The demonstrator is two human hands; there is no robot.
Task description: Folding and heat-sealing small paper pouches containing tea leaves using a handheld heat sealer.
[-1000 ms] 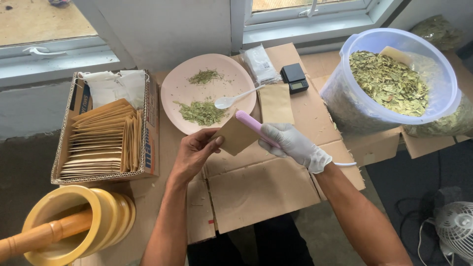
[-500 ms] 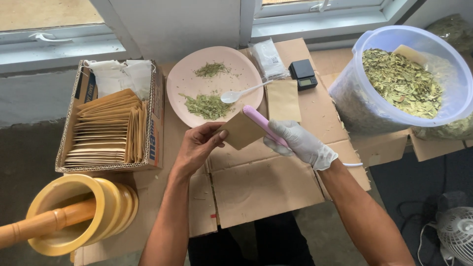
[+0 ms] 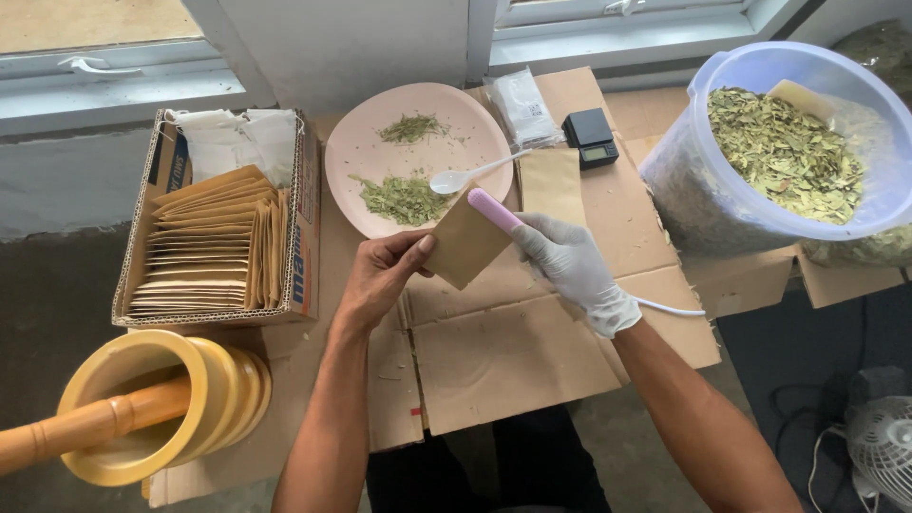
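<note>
While the view sits closer, same grips: left hand (image 3: 380,277) fingers pinching brown pouch (image 3: 464,243), gloved right hand (image 3: 570,266) around pink sealer (image 3: 494,209).

The things are carried by flattened brown cardboard sheets (image 3: 513,351) spread over a dark floor (image 3: 57,285). At the far middle a pink plate (image 3: 356,157) is set on the cardboard, with a clear plastic packet (image 3: 522,104) and a small black scale (image 3: 590,138) to its right. A flat brown pouch (image 3: 553,185) is laid just near of the packet. At the left a cardboard box (image 3: 304,228) of brown envelopes is placed, and near left a yellow mortar (image 3: 204,380) is laid tilted. At the far right a large translucent tub (image 3: 703,204) of dried leaves is stood.
</note>
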